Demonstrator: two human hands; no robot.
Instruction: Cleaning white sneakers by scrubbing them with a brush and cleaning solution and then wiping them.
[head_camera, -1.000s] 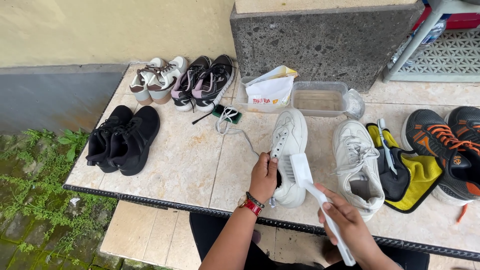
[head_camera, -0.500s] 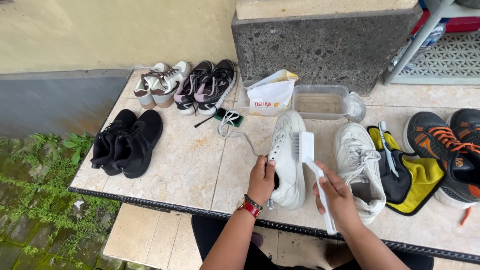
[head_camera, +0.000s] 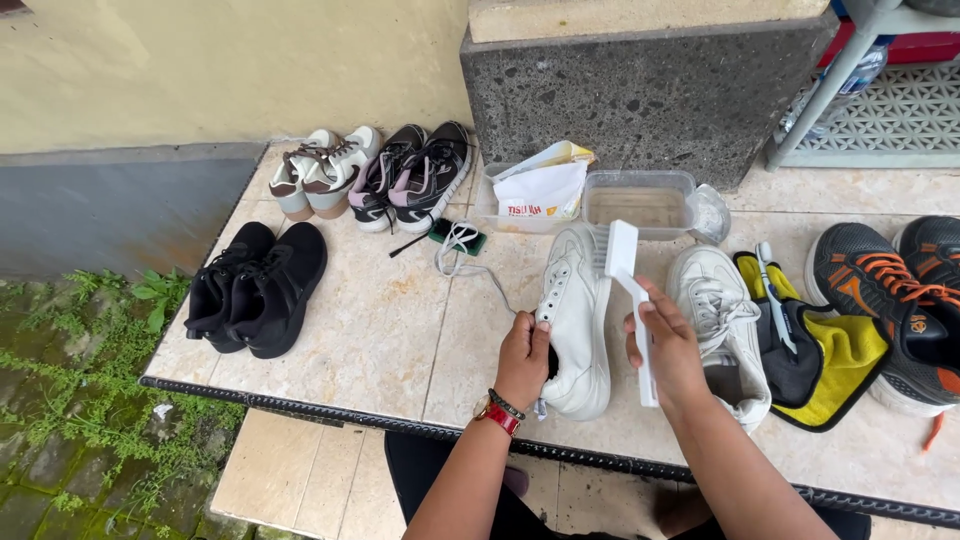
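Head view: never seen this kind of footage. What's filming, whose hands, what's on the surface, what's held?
A camera worn on a person's head looks down at their own two bare hands; no machine is involved. The left hand grips a white sneaker at its opening. The right hand holds a white long-handled brush beside it. On the tiled table lie its white mate, black shoes, more sneakers, a clear tub and a yellow-and-black cloth.

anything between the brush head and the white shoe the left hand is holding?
Nothing visible. The brush in the right hand has its head right beside the white shoe, which the left hand grips at the heel opening.
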